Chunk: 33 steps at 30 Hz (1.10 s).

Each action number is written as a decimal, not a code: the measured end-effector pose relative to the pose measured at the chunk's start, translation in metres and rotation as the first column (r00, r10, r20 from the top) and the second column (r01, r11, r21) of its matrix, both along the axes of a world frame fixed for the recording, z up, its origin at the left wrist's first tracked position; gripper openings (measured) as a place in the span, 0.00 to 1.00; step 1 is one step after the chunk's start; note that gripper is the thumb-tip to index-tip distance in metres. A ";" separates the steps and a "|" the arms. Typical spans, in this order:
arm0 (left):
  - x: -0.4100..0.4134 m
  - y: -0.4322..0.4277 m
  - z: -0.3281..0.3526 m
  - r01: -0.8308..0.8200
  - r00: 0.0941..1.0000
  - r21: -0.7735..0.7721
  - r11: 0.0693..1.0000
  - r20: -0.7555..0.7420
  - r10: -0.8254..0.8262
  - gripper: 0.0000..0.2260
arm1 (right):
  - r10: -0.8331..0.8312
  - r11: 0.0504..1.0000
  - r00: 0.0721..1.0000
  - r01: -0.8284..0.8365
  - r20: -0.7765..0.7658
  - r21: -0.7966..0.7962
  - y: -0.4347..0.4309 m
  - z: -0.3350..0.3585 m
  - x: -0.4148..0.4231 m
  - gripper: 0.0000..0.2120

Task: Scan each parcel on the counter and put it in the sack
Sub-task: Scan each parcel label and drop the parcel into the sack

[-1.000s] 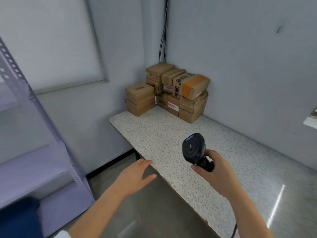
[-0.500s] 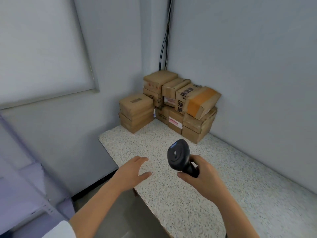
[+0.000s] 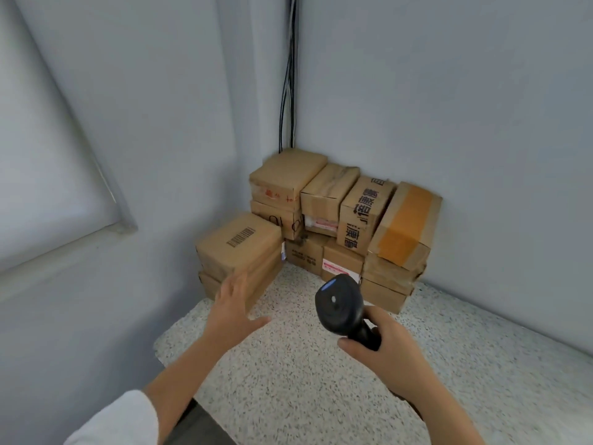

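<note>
At the desk's (image 3: 321, 396) far corner, the left hand (image 3: 236, 311) goes for a first parcel.

A moment ago that hand hung over the desk's near edge. Now it is up at the barcode box (image 3: 239, 244) in front, fingers spread, grip apart and holding nothing, though blur hides whether it touches. The right hand (image 3: 385, 348) has its grip clamped round the scanner (image 3: 340, 303) handle, head raised toward the parcels (image 3: 337, 213). They all sit stacked in the corner, walls (image 3: 449, 107) tight behind on two sides. None looks scanned, and no sack is in view. The barcode box stands near the desk's left edge, so drawing it right, onto the bare speckled top, looks the safer line.
</note>
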State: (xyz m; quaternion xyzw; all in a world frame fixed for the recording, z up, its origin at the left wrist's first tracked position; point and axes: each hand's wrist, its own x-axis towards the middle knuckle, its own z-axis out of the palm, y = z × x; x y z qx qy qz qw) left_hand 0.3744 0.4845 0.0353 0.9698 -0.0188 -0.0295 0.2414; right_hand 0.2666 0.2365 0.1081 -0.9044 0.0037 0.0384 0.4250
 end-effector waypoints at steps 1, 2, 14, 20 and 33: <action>0.018 0.008 -0.001 -0.042 0.999 -0.023 0.999 -0.030 0.041 0.47 | -0.005 1.000 1.000 0.005 -0.011 0.001 0.007 0.000 0.009 0.17; 0.032 0.015 -0.003 -0.081 0.996 -0.043 0.996 -0.051 0.079 0.48 | -0.013 1.000 1.000 0.013 -0.021 -0.001 0.013 -0.001 0.017 0.17; 0.140 0.069 -0.017 -0.124 0.979 0.019 0.992 -0.162 0.125 0.62 | -0.099 0.995 0.990 0.096 -0.098 -0.041 0.047 -0.010 0.065 0.16; 0.163 0.069 -0.018 -0.014 0.961 0.069 0.998 -0.274 0.033 0.61 | -0.134 0.991 0.986 0.130 -0.099 -0.043 0.046 -0.013 0.071 0.16; 0.117 0.065 -0.019 -0.068 0.994 -0.067 0.995 -0.090 0.062 0.47 | -0.129 0.991 0.989 0.130 -0.068 0.013 0.037 -0.013 0.055 0.16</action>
